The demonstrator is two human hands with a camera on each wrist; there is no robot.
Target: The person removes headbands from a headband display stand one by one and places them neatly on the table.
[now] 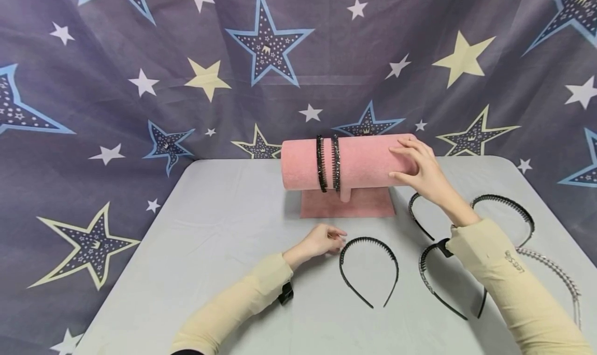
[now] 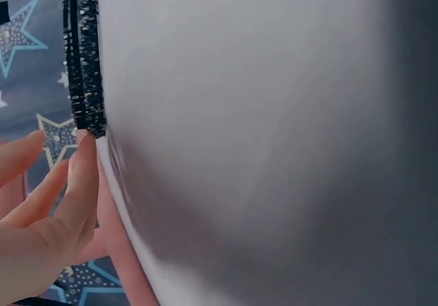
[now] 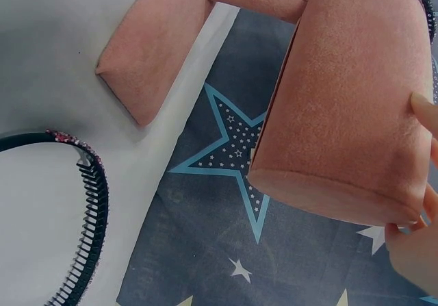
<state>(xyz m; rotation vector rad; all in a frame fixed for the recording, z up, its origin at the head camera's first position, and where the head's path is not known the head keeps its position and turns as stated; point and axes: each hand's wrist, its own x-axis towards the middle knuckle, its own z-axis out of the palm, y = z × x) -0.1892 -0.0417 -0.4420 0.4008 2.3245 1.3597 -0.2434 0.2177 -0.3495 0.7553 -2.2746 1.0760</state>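
A pink padded headband stand (image 1: 368,160), a horizontal roll on a post and base, stands at the back of the table. Two black toothed headbands (image 1: 321,163) circle its roll left of the middle. My right hand (image 1: 422,173) holds the roll's right end, fingers and thumb curved around it; the right wrist view shows fingertips against the pink surface (image 3: 356,107). In front of the stand, my left hand (image 1: 322,240) is low over the table, fingers loosely bent. Its fingertips are right at the left side of a black toothed headband (image 1: 370,239).
More headbands lie at the right: a black one (image 1: 510,202) behind the right forearm, another (image 1: 425,272) partly under it, and a pale beaded one (image 1: 555,269). A grey cloth covers the table (image 1: 210,230). A star-patterned curtain (image 1: 163,44) hangs behind.
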